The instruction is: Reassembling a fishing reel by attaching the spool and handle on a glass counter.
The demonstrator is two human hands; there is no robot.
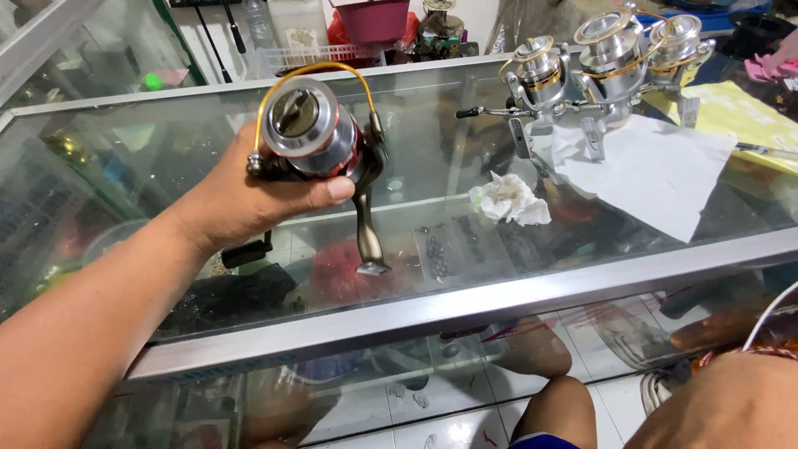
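While the left hand wraps its fingers and thumb around a spinning reel, the reel hangs above the glass counter, at about ten o'clock in the view. It has a silver spool face, red body, thin gold bail wire arching over the top and a bronze foot pointing down. The right hand is out of sight. Three silver-and-gold reels stand at one o'clock beside white paper, with a crumpled tissue near centre.

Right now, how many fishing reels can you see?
4. One red and silver reel is held in the left hand. Three silver reels stand in a row at the far right of the glass counter. More may be hidden.
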